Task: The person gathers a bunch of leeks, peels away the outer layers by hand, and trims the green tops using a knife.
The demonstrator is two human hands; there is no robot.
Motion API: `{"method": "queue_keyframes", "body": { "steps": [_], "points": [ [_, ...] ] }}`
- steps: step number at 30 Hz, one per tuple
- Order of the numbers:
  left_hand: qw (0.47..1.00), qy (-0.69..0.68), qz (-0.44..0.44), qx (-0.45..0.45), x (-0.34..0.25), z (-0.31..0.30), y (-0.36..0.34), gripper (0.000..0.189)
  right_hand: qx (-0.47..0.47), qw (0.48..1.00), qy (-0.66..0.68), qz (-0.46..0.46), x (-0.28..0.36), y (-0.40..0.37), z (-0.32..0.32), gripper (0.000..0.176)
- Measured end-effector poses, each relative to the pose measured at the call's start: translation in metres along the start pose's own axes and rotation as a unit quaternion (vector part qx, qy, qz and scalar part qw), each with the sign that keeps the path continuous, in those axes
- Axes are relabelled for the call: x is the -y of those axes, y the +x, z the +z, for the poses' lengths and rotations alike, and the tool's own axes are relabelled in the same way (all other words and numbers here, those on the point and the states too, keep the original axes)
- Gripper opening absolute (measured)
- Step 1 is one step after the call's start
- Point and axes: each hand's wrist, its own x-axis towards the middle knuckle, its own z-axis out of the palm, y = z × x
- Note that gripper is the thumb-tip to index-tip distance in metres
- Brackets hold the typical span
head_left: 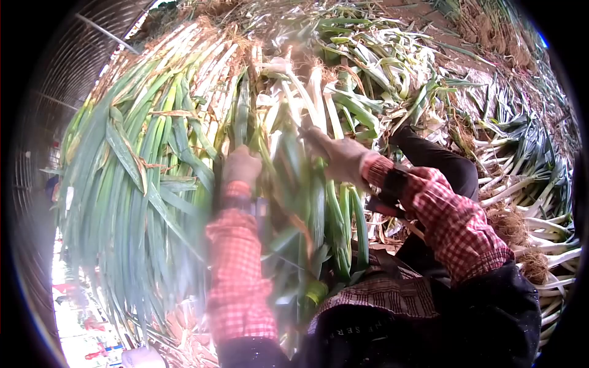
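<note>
Long green onions with white stalks and roots lie before me, their leaves toward my body. My left hand [242,165], blurred, is closed round a green onion leaf [243,116] at the right edge of the big pile [141,153]. To its right, my right hand [339,157] has its fingers closed on a white green onion stalk [311,101] among several others. Its fingertips are partly hidden. Loose green leaves [313,214] hang below and between both hands, smeared by motion.
Peeled-off leaves [380,67] are heaped at the back. Cleaned green onions with roots [540,245] lie along the right side. My bent leg [445,159] is right of my right hand. A ribbed curved wall [46,122] stands at the left.
</note>
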Motion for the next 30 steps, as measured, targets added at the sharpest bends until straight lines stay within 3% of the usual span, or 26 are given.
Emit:
{"method": "queue_keyframes", "body": {
  "steps": [2, 3, 5, 6, 9, 10, 11, 12, 14, 15, 17, 18, 19, 21, 23, 24, 25, 26, 28, 30],
  "points": [
    [0.999, -0.004, 0.004, 0.043, 0.0, 0.004, 0.006, 0.049, -0.007, 0.98, -0.052, -0.192, -0.044, 0.006, 0.037, 0.085],
    [0.997, -0.014, 0.017, 0.07, 0.002, 0.006, 0.008, 0.051, 0.05, 0.991, 0.082, -0.092, 0.003, -0.044, 0.012, 0.086],
    [0.991, -0.03, 0.047, 0.118, 0.007, 0.008, 0.016, 0.056, -0.015, 0.974, 0.115, -0.196, 0.003, -0.075, 0.018, 0.074],
    [0.992, -0.04, 0.046, 0.11, 0.009, 0.007, 0.016, 0.059, 0.029, 0.987, 0.11, -0.114, 0.015, -0.088, 0.0, 0.072],
    [0.977, -0.136, 0.038, 0.161, -0.002, -0.04, -0.019, 0.052, -0.072, 0.978, 0.163, -0.106, -0.025, -0.09, 0.02, 0.093],
    [0.972, -0.167, 0.031, 0.163, -0.002, -0.052, -0.028, 0.044, 0.005, 0.98, 0.176, -0.089, 0.015, -0.125, -0.013, 0.068],
    [0.966, -0.197, 0.024, 0.167, 0.0, -0.061, -0.037, 0.037, 0.079, 0.973, 0.187, -0.107, 0.02, -0.138, -0.016, 0.067],
    [0.956, -0.244, 0.024, 0.158, 0.003, -0.066, -0.044, 0.029, 0.051, 0.969, 0.184, -0.16, 0.021, -0.146, -0.004, 0.066],
    [0.896, -0.423, 0.039, 0.129, 0.017, -0.054, -0.059, 0.037, 0.07, 0.976, 0.173, -0.112, 0.016, -0.144, -0.003, 0.072],
    [0.904, -0.407, 0.025, 0.128, 0.018, -0.052, -0.057, 0.037, 0.08, 0.979, 0.167, -0.089, 0.019, -0.144, -0.006, 0.075],
    [0.942, -0.316, 0.009, 0.114, 0.02, -0.043, -0.052, 0.036, -0.043, 0.976, 0.169, -0.132, -0.005, -0.129, 0.017, 0.078],
    [0.931, -0.344, 0.01, 0.124, 0.013, -0.04, -0.054, 0.035, 0.059, 0.977, 0.173, -0.111, 0.011, -0.141, -0.003, 0.079],
    [0.92, -0.366, 0.006, 0.142, 0.01, -0.034, -0.057, 0.035, 0.092, 0.969, 0.202, -0.104, 0.024, -0.152, -0.011, 0.08],
    [0.898, -0.4, -0.002, 0.183, 0.008, -0.015, -0.055, 0.038, 0.031, 0.98, 0.136, -0.143, 0.005, -0.139, 0.027, 0.076],
    [0.926, -0.323, 0.124, 0.15, 0.025, 0.032, -0.039, 0.033, 0.009, 0.989, 0.113, -0.1, -0.006, -0.123, 0.024, 0.092],
    [0.959, -0.237, 0.08, 0.132, 0.01, 0.029, -0.05, 0.038, -0.045, 0.978, 0.145, -0.141, -0.029, -0.107, 0.043, 0.091],
    [0.982, -0.148, 0.035, 0.11, -0.005, 0.024, -0.057, 0.045, -0.015, 0.981, 0.139, -0.136, -0.024, -0.109, 0.036, 0.091],
    [0.994, -0.07, 0.077, 0.016, -0.003, 0.036, -0.053, 0.044, 0.016, 0.982, 0.135, -0.13, -0.018, -0.115, 0.03, 0.091],
    [0.995, 0.041, 0.094, -0.01, -0.024, 0.012, -0.06, 0.041, 0.067, 0.991, 0.069, -0.094, -0.012, -0.119, 0.029, 0.09],
    [0.979, 0.141, 0.142, -0.046, -0.03, -0.007, -0.06, 0.036, 0.045, 0.99, 0.083, -0.101, -0.015, -0.106, 0.036, 0.086]
  ]
}}
